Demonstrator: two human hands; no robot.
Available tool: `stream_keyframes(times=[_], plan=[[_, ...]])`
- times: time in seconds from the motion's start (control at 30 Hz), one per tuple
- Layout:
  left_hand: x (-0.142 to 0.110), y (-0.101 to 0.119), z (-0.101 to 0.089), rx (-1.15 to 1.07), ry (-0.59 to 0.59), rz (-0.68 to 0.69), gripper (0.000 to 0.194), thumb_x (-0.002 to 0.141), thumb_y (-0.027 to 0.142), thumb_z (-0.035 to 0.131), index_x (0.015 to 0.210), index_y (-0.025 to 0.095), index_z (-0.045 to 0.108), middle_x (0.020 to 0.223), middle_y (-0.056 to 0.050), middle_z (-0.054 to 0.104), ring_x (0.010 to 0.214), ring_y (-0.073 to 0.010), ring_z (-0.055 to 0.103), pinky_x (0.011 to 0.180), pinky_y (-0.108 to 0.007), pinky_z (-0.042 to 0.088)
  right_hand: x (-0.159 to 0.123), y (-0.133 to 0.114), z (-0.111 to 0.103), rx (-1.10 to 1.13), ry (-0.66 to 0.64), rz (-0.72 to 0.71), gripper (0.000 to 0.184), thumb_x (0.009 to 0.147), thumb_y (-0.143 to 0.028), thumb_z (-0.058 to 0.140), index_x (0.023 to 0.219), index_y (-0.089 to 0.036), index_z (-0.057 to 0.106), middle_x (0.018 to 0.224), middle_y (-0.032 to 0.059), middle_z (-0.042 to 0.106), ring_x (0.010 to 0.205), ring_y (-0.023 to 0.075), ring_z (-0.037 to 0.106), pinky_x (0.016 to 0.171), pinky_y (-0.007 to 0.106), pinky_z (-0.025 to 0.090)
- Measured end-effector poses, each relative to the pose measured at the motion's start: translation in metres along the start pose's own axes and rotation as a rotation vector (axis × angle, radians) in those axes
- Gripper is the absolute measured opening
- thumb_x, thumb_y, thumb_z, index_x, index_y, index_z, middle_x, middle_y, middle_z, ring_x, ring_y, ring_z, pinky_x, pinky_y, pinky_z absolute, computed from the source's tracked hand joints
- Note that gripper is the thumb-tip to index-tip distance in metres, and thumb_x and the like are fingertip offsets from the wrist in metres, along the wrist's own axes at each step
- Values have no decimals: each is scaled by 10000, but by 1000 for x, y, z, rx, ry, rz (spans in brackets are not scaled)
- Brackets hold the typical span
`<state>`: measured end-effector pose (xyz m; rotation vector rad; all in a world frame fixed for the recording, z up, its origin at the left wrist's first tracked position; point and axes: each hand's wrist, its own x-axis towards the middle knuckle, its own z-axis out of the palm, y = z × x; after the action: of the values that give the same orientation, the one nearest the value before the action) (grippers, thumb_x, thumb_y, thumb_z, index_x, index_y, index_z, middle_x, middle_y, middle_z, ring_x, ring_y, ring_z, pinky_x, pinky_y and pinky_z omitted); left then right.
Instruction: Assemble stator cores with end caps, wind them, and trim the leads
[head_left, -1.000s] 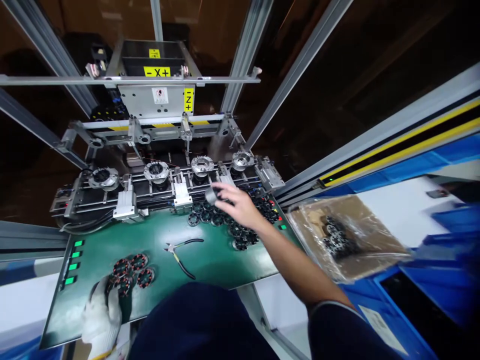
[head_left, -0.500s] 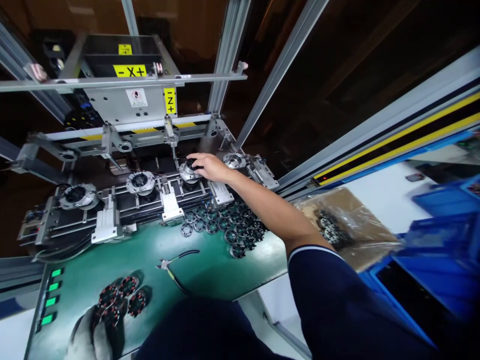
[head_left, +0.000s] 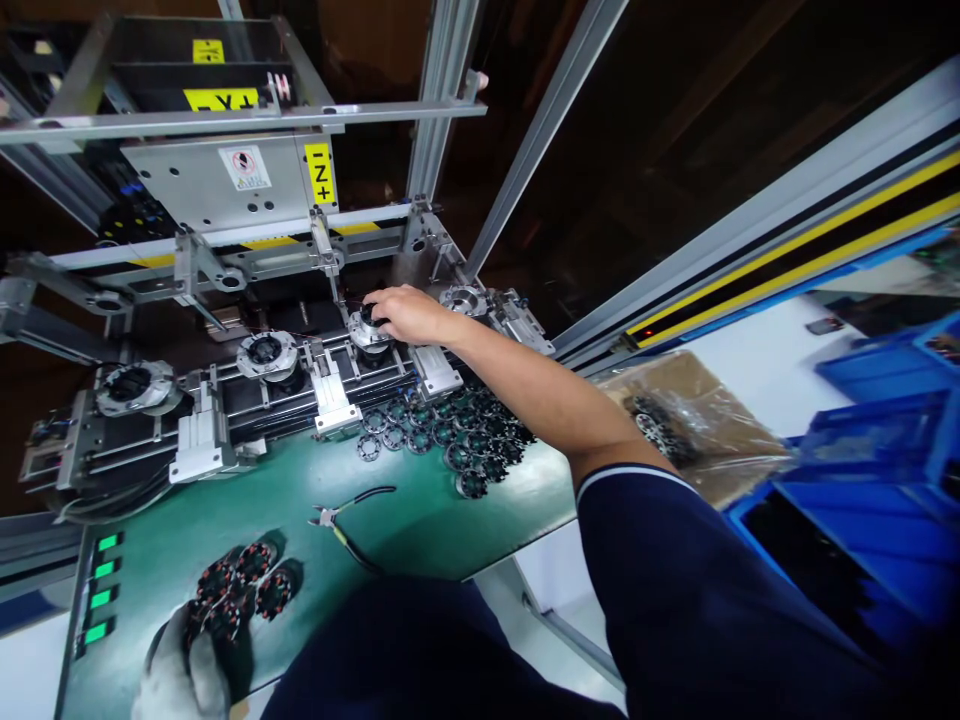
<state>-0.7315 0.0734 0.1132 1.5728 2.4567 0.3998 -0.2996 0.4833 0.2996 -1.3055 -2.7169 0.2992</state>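
Note:
My bare right hand reaches to a round metal fixture on the machine. Its fingers are closed on a black stator core seated there, partly hidden under them. At the lower left, my gloved left hand is closed at the near edge of a small cluster of wound stators with copper-red windings. It appears to grip one of them, mostly hidden by the glove. Several bare stator rings lie packed together on the green bench top below the fixtures.
Cutting pliers lie with handles apart on the bench. Further fixtures line the machine, beneath metal arms and a crossbar. To the right are a plastic-lined carton with dark parts and blue bins. Green-lit buttons edge the bench.
The view has shifted slightly, so the machine sits further left and higher in frame. My right hand stays at the same fixture, and my left stays by the wound stators.

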Motion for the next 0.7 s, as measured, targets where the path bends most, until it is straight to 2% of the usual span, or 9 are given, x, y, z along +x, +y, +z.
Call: stream_keyframes(times=[0.17,0.27,0.33,0.43,0.5,0.6,0.7], plan=[[-1,3,-1,8,18,10,660,955,559,333,1559,293,348,1374,-203,611,1263,-456,596,1012,-642,525,2,-2,2,-9,18,-10,207,847,-51,644,983,-143,770,1366,76,665,1195,257,660,1071,393,519],[1,5,-3,-8,-3,12,666,962,567,317,1560,276,348,1384,-203,602,1289,-447,584,1038,-629,513,-1,-4,0,-14,29,-8,210,859,-51,639,1000,-135,771,1407,89,640,1220,262,658,1080,394,521],[3,7,-5,-19,-29,12,677,973,560,308,1541,199,385,1401,-235,584,1310,-447,567,1062,-610,500,-7,-6,-2,-17,45,-5,234,868,-68,645,1061,-130,762,1486,106,573,1315,288,597,1110,433,501],[4,11,-9,-18,-90,-24,677,992,546,299,1509,127,428,1436,-264,556,1331,-447,546,1069,-609,484,-21,-8,2,-28,96,4,418,864,-44,609,1265,-132,688,1607,111,419,1502,320,380,1171,528,426],[4,13,-11,-13,-99,-59,668,1002,537,291,1495,114,448,1438,-267,558,1326,-444,548,1061,-620,478,-30,-9,11,-25,115,11,531,839,9,562,1346,-128,637,1608,115,414,1542,309,305,1193,550,389],[4,17,-10,-24,-46,-58,661,1006,531,299,1468,93,477,1413,-265,581,1310,-418,564,1063,-591,478,-36,-9,26,-2,105,23,580,785,59,545,1335,-93,643,1542,149,499,1509,305,375,1193,529,395],[4,21,-12,-18,-14,-46,650,1002,533,305,1453,104,494,1385,-245,602,1297,-393,574,1069,-545,480,-33,-11,35,26,114,46,582,773,63,549,1318,-108,657,1529,144,517,1495,298,402,1199,521,391]])
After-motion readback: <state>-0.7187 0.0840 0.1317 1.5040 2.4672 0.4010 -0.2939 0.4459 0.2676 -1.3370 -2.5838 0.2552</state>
